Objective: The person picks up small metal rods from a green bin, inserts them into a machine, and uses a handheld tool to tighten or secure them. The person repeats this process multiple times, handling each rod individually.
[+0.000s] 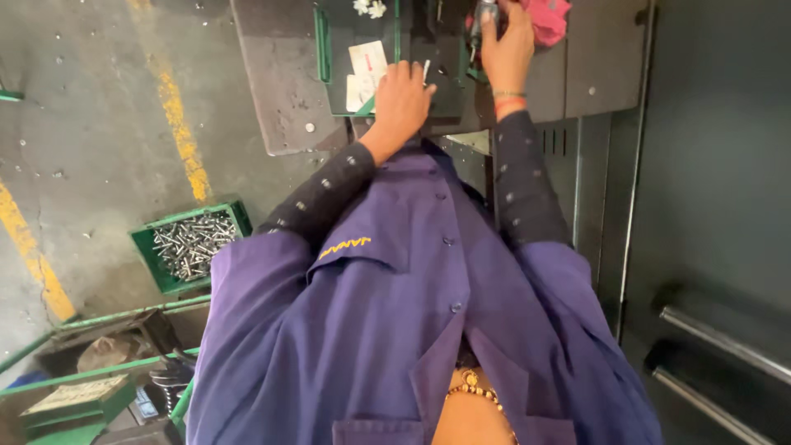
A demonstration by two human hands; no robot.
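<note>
My left hand (402,97) rests on the edge of a green tray (322,45) on the dark machine table (284,91), fingers curled, with a small pale metal pin (426,69) sticking out between them. A white card (367,72) lies in the tray just left of that hand. My right hand (507,48) reaches further forward and grips a small metal part (486,15) at the machine, beside a pink cloth (550,18). Both arms wear dark dotted sleeves under a purple coat (387,330).
A green crate (148,255) filled with several metal pins stands on the concrete floor at the left. Yellow painted lines (180,124) cross the floor. Green frames and bins (74,395) sit at the bottom left. A dark machine panel with metal bars (717,338) fills the right.
</note>
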